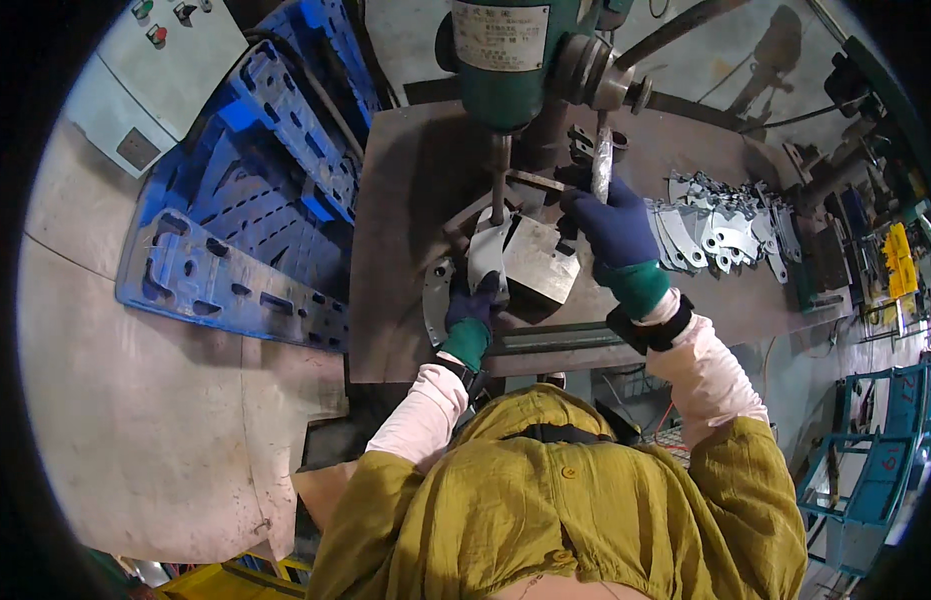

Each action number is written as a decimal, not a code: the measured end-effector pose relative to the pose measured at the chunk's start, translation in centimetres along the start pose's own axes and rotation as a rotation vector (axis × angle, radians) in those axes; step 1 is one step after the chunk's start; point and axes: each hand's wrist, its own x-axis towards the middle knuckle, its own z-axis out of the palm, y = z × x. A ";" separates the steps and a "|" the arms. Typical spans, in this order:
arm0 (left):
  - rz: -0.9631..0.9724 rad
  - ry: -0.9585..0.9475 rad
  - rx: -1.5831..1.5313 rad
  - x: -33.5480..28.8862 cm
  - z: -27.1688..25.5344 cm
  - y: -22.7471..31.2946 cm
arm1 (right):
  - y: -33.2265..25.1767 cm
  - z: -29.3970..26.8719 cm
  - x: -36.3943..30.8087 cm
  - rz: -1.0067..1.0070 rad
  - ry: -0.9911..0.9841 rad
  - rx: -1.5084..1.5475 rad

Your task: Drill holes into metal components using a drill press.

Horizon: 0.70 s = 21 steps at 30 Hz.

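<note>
One metal plate (488, 250) is held at its near end by the left hand (472, 304), likely to steady it beneath the spindle (500, 170) ahead of those fingers. Lever (602, 165) is gripped by the right hand (613, 225), presumably for spindle control; loose plates (720, 230) are heaped right of its fingers.

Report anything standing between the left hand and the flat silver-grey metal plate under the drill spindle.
Nothing visible stands between them: the left hand, in a dark blue glove, already touches the near end of the flat silver-grey metal plate. A curved grey metal plate lies left of it, out of the way.
</note>
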 end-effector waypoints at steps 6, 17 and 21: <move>0.090 0.083 0.361 1.4 -3.7 -3.6 | 3.4 0.4 2.8 -0.406 0.217 -0.458; -0.093 0.204 0.793 -1.9 0.2 4.5 | 4.4 -1.4 5.0 -0.657 0.371 -0.758; 0.032 0.108 0.610 -1.6 -0.2 3.7 | 5.1 -1.9 5.7 -0.759 0.431 -0.841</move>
